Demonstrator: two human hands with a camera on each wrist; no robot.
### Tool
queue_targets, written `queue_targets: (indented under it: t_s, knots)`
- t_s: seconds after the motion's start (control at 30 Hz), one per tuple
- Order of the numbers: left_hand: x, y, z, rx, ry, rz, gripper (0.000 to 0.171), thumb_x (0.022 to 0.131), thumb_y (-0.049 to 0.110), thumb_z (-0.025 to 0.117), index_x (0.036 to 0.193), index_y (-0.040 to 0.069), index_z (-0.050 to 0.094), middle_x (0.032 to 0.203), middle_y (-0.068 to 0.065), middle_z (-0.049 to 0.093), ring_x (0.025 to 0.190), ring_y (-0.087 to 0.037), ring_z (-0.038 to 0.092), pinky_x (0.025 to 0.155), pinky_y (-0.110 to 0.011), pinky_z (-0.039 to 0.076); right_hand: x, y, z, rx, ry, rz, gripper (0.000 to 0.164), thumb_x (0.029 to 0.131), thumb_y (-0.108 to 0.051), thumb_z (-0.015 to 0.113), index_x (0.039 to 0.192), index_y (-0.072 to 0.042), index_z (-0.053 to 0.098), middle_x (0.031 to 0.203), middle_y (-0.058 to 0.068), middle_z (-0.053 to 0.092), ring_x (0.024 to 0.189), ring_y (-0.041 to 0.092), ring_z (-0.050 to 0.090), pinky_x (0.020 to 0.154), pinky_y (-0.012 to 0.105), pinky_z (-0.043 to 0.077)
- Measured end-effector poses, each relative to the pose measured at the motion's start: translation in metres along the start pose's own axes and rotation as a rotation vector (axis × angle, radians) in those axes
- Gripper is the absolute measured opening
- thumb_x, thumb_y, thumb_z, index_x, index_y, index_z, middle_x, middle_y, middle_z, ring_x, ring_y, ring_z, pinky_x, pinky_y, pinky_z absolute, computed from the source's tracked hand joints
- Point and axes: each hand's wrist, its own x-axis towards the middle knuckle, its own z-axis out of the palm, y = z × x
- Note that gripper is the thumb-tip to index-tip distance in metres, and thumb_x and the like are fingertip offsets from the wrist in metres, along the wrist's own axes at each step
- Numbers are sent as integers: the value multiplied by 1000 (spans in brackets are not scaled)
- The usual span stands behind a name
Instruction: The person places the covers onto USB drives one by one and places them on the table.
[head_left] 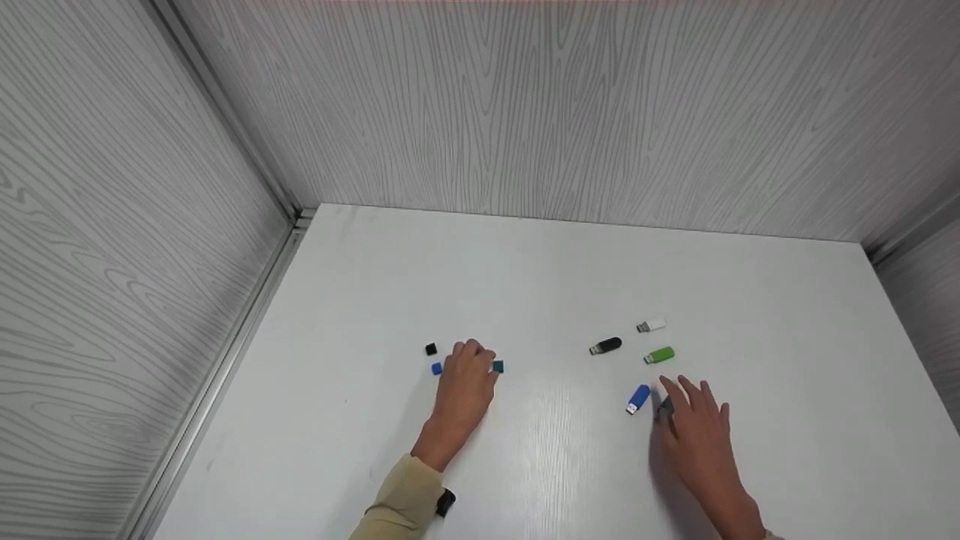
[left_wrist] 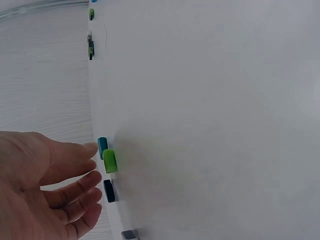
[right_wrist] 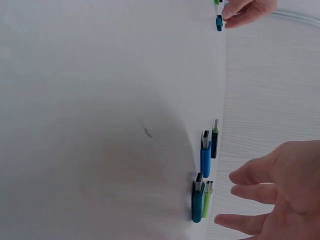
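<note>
Fingers loosely bent, my left hand [head_left: 465,386] is over a small group of USB stick caps. A teal cap [head_left: 498,366] lies at its thumb side; a blue cap [head_left: 436,368] and a black cap [head_left: 430,349] lie on its other side. A green cap [left_wrist: 109,161] shows by the fingertips in the left wrist view; the hand hides it from the head view. My right hand [head_left: 699,435] hovers with spread fingers beside a teal USB stick [right_wrist: 198,202], partly hidden in the head view. A blue USB stick [head_left: 638,399] lies just left of it.
Beyond the right hand lie a green USB stick [head_left: 660,355], a black USB stick [head_left: 606,346] and a white USB stick [head_left: 651,325]. Wood-grain panels [head_left: 480,112] border the white table [head_left: 465,270] at the back and sides.
</note>
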Motion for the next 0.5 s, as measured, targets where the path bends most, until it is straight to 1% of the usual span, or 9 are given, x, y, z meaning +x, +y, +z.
queue_targets:
  t_s: [0.07, 0.13, 0.23, 0.33, 0.43, 0.5]
  knots:
    - [1, 0, 1, -9, -1, -4, 22, 96, 12, 76, 116, 3, 77, 111, -10, 68, 105, -25, 60, 90, -40, 53, -1, 1, -1, -9, -2, 1, 52, 102, -3, 55, 154, 1, 46, 156, 36, 45, 150, 61, 31, 115, 85, 18]
    - [1, -1, 1, -8, 6, 2, 21, 95, 11, 77, 114, 3, 77, 109, -10, 69, 104, -25, 60, 88, -40, 53, -2, 2, -1, -18, -4, 7, 54, 101, 0, 54, 154, 1, 45, 156, 36, 45, 149, 61, 32, 115, 86, 15]
    - [1, -1, 3, 9, 22, 16, 19, 94, 12, 78, 111, 3, 77, 107, -10, 69, 102, -25, 60, 87, -40, 53, -3, 3, -3, -28, -18, 31, 55, 101, 3, 54, 155, -1, 43, 156, 35, 42, 150, 59, 30, 115, 87, 7]
    - [2, -2, 6, 20, 30, 23, 20, 93, 13, 79, 110, 3, 78, 106, -10, 69, 101, -25, 60, 86, -40, 53, -2, 5, -6, -8, -40, 68, 55, 102, 4, 53, 155, -3, 43, 157, 34, 39, 150, 58, 27, 114, 88, -4]
    - [3, -2, 7, 19, 24, 13, 21, 93, 14, 80, 111, 4, 77, 106, -9, 69, 101, -25, 60, 87, -41, 53, -1, 8, -7, 11, -59, 92, 53, 103, 4, 51, 155, -4, 43, 157, 34, 37, 150, 57, 25, 113, 88, -10]
    - [3, -1, 7, 20, 21, 8, 22, 93, 16, 80, 112, 5, 77, 106, -9, 69, 102, -25, 60, 88, -41, 53, 0, 11, -7, 16, -67, 98, 52, 103, 4, 49, 155, -4, 43, 156, 34, 37, 149, 56, 25, 112, 88, -11]
